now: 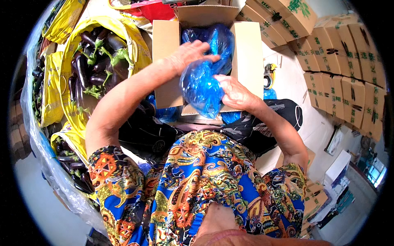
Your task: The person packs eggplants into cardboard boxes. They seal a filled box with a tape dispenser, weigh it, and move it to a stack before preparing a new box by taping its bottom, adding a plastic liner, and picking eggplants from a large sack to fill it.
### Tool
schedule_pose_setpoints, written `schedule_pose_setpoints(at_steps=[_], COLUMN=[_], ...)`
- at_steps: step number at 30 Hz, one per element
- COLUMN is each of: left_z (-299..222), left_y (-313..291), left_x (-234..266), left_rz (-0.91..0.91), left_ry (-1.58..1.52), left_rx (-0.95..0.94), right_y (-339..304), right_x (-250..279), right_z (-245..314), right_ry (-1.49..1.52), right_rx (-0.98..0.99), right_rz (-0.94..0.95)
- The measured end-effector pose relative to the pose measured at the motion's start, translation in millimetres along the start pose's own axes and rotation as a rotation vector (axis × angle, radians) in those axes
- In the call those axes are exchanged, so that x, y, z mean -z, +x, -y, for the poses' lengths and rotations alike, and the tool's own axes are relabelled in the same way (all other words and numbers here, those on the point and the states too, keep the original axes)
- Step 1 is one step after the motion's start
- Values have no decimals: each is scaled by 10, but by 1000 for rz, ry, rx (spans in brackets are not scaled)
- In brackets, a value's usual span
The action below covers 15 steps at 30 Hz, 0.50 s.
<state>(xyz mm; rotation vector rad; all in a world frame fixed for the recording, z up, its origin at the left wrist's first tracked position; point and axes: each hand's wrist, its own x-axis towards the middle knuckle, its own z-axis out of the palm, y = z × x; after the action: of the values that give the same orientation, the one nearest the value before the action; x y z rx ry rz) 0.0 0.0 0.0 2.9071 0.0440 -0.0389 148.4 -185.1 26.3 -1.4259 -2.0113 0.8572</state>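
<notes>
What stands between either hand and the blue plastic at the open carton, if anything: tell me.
Nothing visible. The right hand grips the near part of the blue plastic, and the left hand is over the plastic at the mouth of the open carton; whether that hand touches it is unclear.

The head fisheye looks down (fairly near) over the open carton [248, 61].

Printed brown cartons [344, 88] stand stacked on the pale floor [292, 80] at the right, with a yellow-and-black tool [268, 78] near them, a red bag [157, 12] at the top and clear sheeting [30, 110] along the left.
</notes>
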Motion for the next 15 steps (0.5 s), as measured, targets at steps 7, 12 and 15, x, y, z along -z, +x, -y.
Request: schedule_pose_setpoints(at_steps=[7, 12, 15], left_z=[245, -104, -220], left_y=[-190, -433, -213], left_x=[309, 92, 98], left_rz=[-268, -37, -127], left_ry=[176, 208, 200], left_rx=[160, -201, -288], right_y=[187, 646, 1079], right_x=[337, 423, 332], right_z=[-104, -645, -1041], right_ry=[92, 371, 95], right_rx=[42, -567, -550], right_rz=[-207, -142, -146])
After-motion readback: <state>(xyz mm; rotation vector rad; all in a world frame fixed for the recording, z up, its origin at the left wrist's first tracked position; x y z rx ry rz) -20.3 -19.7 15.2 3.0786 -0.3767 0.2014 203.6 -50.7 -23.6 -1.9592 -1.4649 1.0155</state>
